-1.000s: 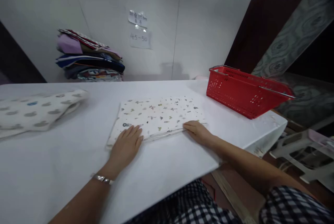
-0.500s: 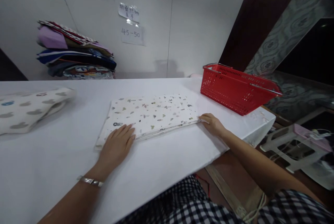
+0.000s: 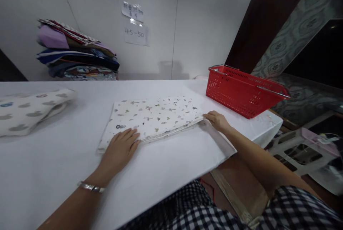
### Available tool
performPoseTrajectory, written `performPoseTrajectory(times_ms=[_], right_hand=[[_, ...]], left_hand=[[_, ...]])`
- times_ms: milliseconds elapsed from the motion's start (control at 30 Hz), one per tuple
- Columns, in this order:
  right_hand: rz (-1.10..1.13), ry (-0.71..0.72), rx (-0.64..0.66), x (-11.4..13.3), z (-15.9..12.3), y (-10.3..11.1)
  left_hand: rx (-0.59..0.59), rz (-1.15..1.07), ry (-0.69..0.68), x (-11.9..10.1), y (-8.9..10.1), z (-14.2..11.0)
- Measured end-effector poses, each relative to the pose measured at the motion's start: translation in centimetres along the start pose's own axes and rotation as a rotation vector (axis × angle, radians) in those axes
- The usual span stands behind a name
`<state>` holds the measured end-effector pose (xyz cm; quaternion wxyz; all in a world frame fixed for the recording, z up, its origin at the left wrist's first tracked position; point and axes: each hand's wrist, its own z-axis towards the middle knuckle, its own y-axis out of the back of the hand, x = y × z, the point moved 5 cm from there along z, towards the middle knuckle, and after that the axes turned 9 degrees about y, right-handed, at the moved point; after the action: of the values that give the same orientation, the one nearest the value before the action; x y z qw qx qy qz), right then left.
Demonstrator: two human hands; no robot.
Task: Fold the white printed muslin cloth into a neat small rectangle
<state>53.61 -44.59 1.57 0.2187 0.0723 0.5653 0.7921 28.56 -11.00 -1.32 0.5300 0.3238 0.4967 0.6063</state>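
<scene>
A folded white cloth (image 3: 155,117) with small printed figures lies flat on the white table (image 3: 166,162) in front of me. My left hand (image 3: 119,148) rests flat on the cloth's near left corner, fingers stretched out; a silver bracelet is on that wrist. My right hand (image 3: 217,120) sits at the cloth's near right corner with its fingers pinched on the cloth's edge, which is lifted slightly off the table.
A red plastic basket (image 3: 242,92) stands at the table's right end. A white cloth with grey spots (image 3: 29,110) lies at the left. A stack of folded fabrics (image 3: 76,53) sits against the back wall. White stools (image 3: 302,149) stand beyond the table's right edge.
My right hand slid along the cloth's near edge to its right corner and has raised that corner a little. My left hand has stayed put on the left corner.
</scene>
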Motion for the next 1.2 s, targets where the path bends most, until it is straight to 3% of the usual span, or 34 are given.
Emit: performPoseTrajectory(times_ms=[233,600,833,1033,1200], right_hand=[[0.05,0.043,0.094,0.6,-0.9,-1.6],[0.056,0.124,0.199,0.7,-1.4,-1.5],[-0.07,0.155,0.302,1.1,-0.7,-1.7],[-0.151,0.19,0.238,1.4,-0.4,-1.9],[-0.137,0.176,0.055,0.2,-1.6,-1.1]], left_hand=[[0.046,0.0,0.026,-0.2,0.1,0.0],[0.015,-0.035,-0.008,0.0,-0.1,-0.4],[-0.007,-0.022,-0.034,-0.6,0.8,-0.9],[-0.029,-0.085,-0.014,-0.3,1.5,-1.1],[-0.008,-0.082,0.011,-0.4,2.4,-1.5]])
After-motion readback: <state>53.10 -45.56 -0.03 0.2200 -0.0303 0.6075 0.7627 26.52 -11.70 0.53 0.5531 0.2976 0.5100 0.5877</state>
